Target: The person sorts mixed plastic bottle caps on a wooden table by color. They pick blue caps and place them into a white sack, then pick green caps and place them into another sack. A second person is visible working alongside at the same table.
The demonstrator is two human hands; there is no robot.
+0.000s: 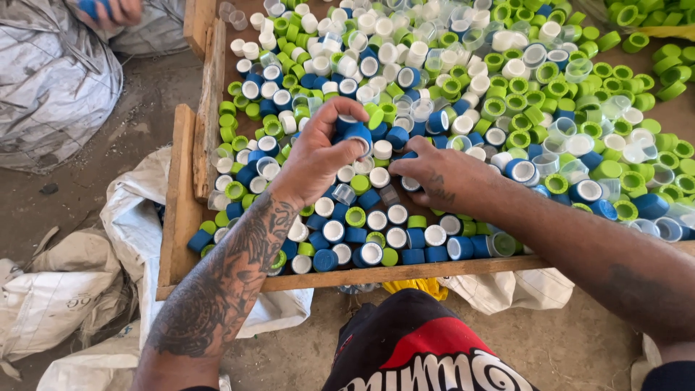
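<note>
A big heap of plastic bottle caps [463,87], blue, green, white and clear, covers a wooden tray [181,217]. My left hand [315,156] is raised over the near part of the heap, its fingers closed on a few blue caps [356,132]. My right hand [441,174] rests palm down on the caps just right of it, fingertips pinching at a blue cap [409,156] in the pile. Both forearms are tattooed.
The tray's low wooden rim [391,273] runs along the front and left. White woven sacks [58,80] lie on the dirt floor at left and under the tray. Another person's hand [108,10] holds something blue at the top left. My knee in dark shorts [420,347] is below.
</note>
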